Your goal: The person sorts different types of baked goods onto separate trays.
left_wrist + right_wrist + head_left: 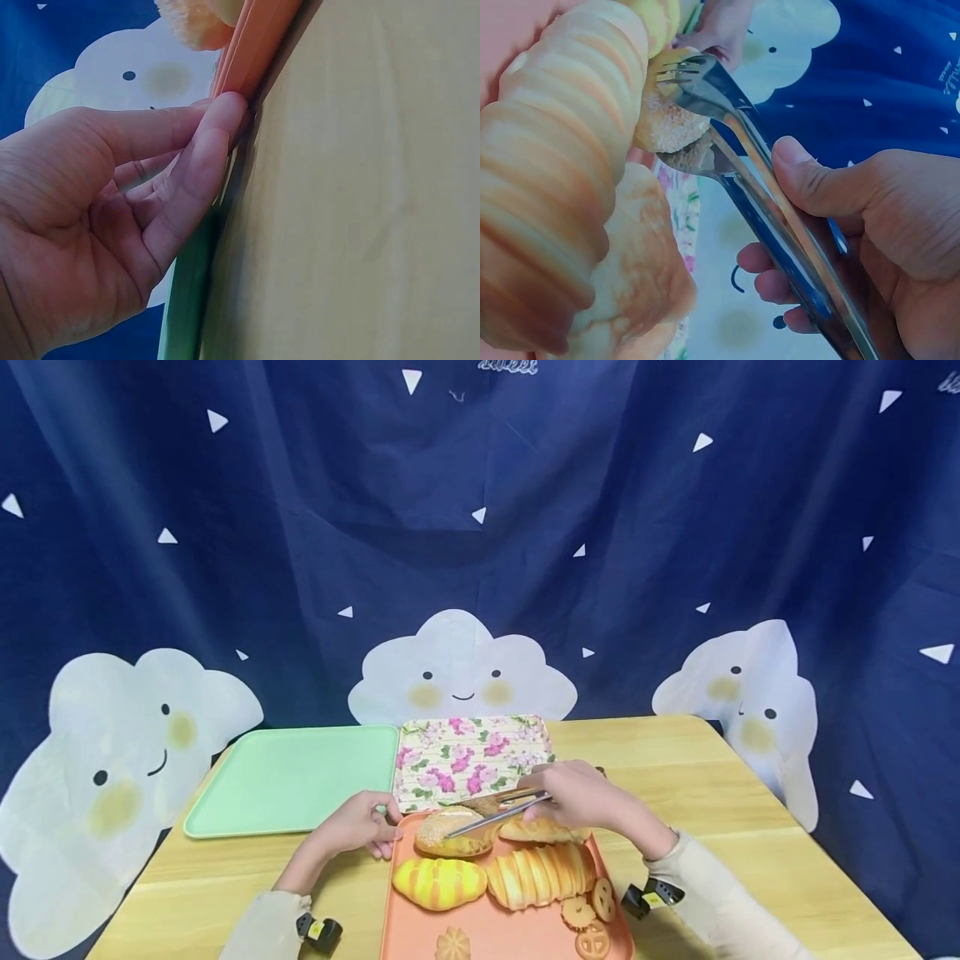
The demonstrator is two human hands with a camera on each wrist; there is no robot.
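My left hand (362,822) pinches the left rim of an orange tray (504,937) near its far corner; in the left wrist view, thumb and fingers (221,124) meet at that rim. My right hand (572,793) grips metal tongs (780,217). Their tips are at a bread roll with a grainy, seed-like topping (450,828) at the tray's far left, one tip over the top of the roll. Behind the tongs lies a darker brown bread (482,804). A flat golden pastry (543,832) sits below my right hand, partly hidden by it.
Nearer on the orange tray are a yellow striped bun (440,883), a large ridged loaf (542,875), several cookies (592,941) at the right and a flower-shaped cookie (453,945). A green tray (300,777) stands far left, beside a floral tray (468,756) on the wooden table (750,852).
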